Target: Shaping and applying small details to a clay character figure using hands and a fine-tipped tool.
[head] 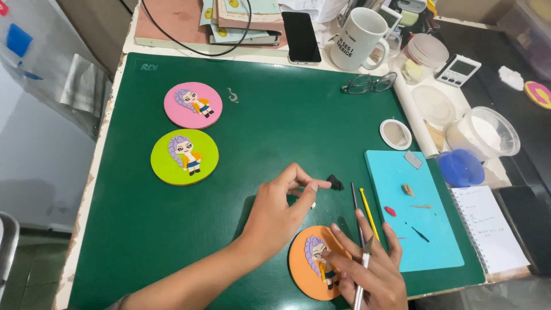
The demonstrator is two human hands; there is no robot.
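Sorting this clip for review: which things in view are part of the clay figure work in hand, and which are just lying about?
In use:
left hand by the black clay lump
right hand holding a thin tool
orange disc with figure
yellow stick
blue board with clay bits

Lying about:
phone
mug
glasses
timer
notebook

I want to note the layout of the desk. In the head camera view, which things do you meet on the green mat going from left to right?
Green disc → pink disc → left hand → orange disc → black clay lump → right hand holding a tool → turquoise board.
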